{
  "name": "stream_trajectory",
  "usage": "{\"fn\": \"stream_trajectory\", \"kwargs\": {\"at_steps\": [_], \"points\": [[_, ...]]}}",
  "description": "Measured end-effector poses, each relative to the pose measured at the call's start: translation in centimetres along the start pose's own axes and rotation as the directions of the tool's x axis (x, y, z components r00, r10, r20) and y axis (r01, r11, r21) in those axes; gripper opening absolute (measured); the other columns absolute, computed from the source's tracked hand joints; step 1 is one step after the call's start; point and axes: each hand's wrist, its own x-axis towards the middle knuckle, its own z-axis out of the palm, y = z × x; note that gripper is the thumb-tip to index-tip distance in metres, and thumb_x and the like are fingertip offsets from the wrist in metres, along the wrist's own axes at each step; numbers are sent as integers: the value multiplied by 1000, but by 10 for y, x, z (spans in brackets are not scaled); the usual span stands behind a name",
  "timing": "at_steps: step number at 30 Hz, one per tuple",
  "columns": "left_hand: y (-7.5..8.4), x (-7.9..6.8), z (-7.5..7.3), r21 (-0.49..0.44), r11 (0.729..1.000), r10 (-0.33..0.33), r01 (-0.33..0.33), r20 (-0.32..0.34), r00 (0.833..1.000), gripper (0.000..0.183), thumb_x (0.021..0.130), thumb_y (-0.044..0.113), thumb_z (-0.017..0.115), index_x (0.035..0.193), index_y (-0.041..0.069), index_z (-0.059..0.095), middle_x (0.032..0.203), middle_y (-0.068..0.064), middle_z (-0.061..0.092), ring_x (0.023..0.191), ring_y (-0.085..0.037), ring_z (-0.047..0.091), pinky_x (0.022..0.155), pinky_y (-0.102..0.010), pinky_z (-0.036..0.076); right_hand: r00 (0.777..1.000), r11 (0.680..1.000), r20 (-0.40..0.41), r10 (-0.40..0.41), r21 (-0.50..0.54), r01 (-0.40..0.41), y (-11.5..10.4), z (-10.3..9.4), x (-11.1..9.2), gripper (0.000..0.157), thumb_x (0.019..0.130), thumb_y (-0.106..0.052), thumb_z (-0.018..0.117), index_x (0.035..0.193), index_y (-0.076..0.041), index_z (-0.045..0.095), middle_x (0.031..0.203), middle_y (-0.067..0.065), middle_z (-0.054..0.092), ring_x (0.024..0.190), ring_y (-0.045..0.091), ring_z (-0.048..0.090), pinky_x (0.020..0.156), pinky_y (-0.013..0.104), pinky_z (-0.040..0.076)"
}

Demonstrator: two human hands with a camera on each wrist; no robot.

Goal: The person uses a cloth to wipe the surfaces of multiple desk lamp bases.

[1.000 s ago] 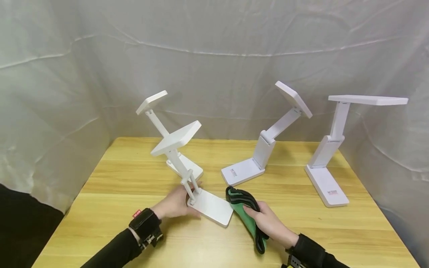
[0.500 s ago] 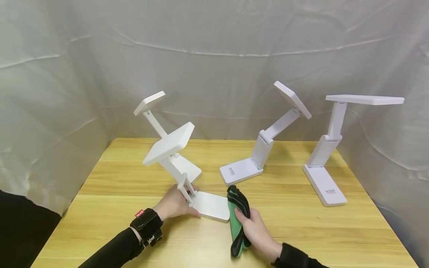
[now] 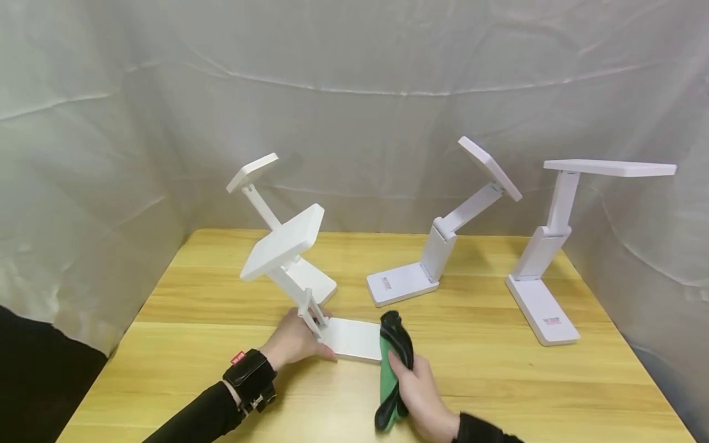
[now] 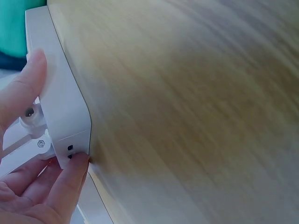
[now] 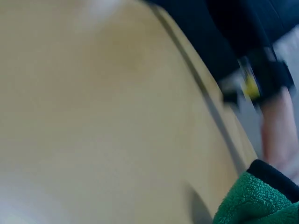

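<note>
A white folding desk lamp [image 3: 352,339] stands on the wooden table nearest the person, its head tilted toward the left. My left hand [image 3: 293,339] grips the hinge end of its base. In the left wrist view the thumb [image 4: 30,79] lies along one side of the base, and a fingertip touches the end face by two small dark slots. My right hand [image 3: 421,397] holds a folded green cloth [image 3: 388,372] with black edging against the base's right end. The right wrist view catches only a corner of that cloth [image 5: 257,200].
Three more white lamps stand farther back: one lamp [image 3: 310,280] behind the held one at left, another lamp [image 3: 401,283] right of centre, a third lamp [image 3: 544,311] at far right. Pale fabric [image 3: 354,141] encloses the back and sides of the table [image 3: 526,394].
The gripped lamp has turned, so its base now points more straight to the right, and its head has swung lower and left. My right hand has shifted left with the cloth.
</note>
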Motion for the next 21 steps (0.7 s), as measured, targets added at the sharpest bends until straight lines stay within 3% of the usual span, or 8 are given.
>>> {"fn": "stream_trajectory", "kwargs": {"at_steps": [4, 11, 13, 18, 21], "points": [[0, 0, 2, 13, 1000, 12, -12, -4, 1000, 76, 47, 39, 91, 108, 2, 65, 102, -6, 65, 95, -24, 59, 87, -42, 48, 999, 1000, 45, 25, -3, -25, 1, -2, -9, 35, 102, -29, 41, 108, 5, 50, 78, 5, 49, 70, 17, 50, 65, 30, 42], [-1, 0, 1, 29, 1000, 5, -6, 9, 1000, 77, 49, 41, 90, 110, 3, 65, 104, -7, 65, 97, -24, 59, 88, -43, 47, 998, 998, -58, -3, 55, 6, -6, -5, 27, 38, 100, -26, 45, 123, 5, 49, 94, 9, 53, 81, 17, 51, 71, 29, 43], [-1, -1, 2, 24, 1000, -3, 3, 8, 1000, 77, 49, 40, 90, 111, 3, 64, 105, -7, 65, 97, -25, 58, 88, -43, 46, 998, 998, -61, 1, 57, 3, -5, -1, 20, 39, 100, -25, 45, 125, 5, 48, 93, 9, 52, 82, 17, 50, 72, 29, 42], [-1, -2, 5, 26, 999, 20, -20, -1, 1000, 77, 49, 39, 91, 110, 1, 63, 105, -7, 63, 97, -25, 58, 87, -43, 46, 999, 999, 25, 37, 8, -38, 1, 3, -9, 39, 102, -24, 40, 126, 7, 44, 89, 9, 50, 80, 18, 49, 70, 31, 40], [-2, -1, 5, 44, 998, 45, -45, -1, 999, 77, 50, 39, 90, 110, 0, 63, 104, -8, 63, 97, -26, 58, 87, -44, 47, 999, 999, 19, 31, -11, -31, -1, 0, -2, 38, 101, -25, 42, 123, 6, 46, 90, 8, 50, 81, 18, 49, 71, 30, 40]]}}
